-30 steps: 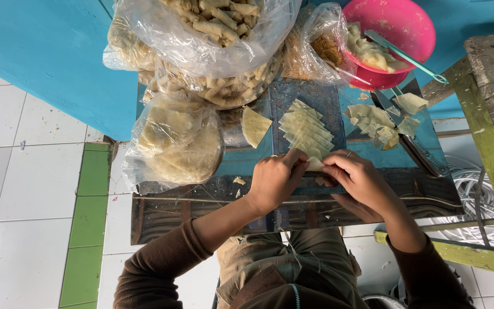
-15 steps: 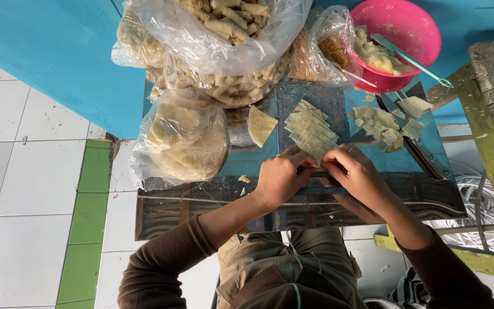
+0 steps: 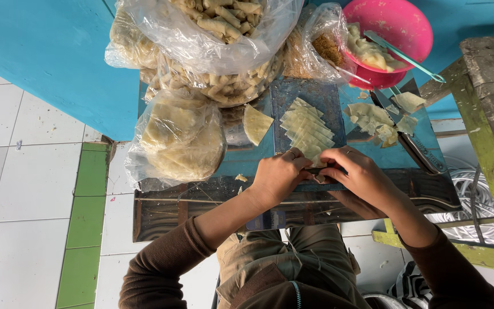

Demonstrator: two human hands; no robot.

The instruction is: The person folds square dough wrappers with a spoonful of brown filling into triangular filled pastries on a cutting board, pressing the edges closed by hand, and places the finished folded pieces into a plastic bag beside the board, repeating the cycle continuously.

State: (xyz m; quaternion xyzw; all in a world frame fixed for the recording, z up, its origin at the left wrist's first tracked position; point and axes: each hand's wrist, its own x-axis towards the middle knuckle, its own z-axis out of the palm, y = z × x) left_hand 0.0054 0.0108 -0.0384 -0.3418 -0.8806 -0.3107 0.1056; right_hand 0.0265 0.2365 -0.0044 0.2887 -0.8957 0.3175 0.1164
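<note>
Both hands (image 3: 321, 174) curled, fingertips meeting over wrapper (image 3: 315, 163).

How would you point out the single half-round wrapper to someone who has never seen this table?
Find the big clear bag of flat round wrappers at the table's left. Just right of it lies the half-round wrapper, alone, curved on one side, unlike the fanned row of cut wrappers beside it.

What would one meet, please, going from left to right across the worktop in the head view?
Clear plastic bag of round pale wrappers → single folded pale wrapper → fanned stack of cut pale wrapper pieces → loose heap of pale wrapper scraps → dark-handled knife.
</note>
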